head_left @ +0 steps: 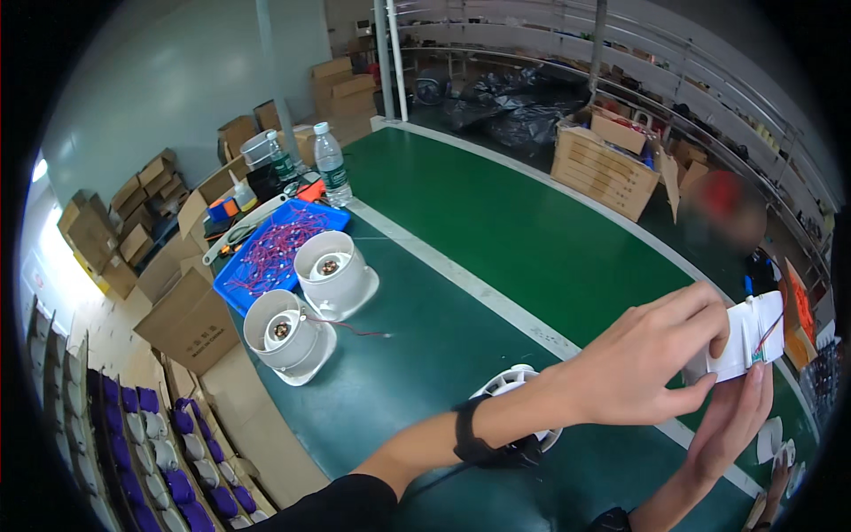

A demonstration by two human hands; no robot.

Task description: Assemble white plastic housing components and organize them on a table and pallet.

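Note:
Up at the right side, both my hands hold a white plastic housing [734, 341] above the table. Thin red and dark wires [769, 332] run along it to a small green piece at its lower edge. My left hand [660, 355], with a black band on its wrist, pinches the housing's left side. From below, my right hand [731, 421] grips it, partly hidden by the left. Under my left forearm sits a white round finned part [510, 379], mostly covered. Two white motor housings [330, 270] [288, 337] stand farther left, a thin wire trailing from the nearer one.
A blue tray [257, 266] of red wires lies at the table's left edge, near two water bottles [331, 168] and tools. Cardboard boxes [191, 319] and racks of purple and white parts [146, 443] flank the left. A carton [607, 168] and another person [722, 208] are across the table.

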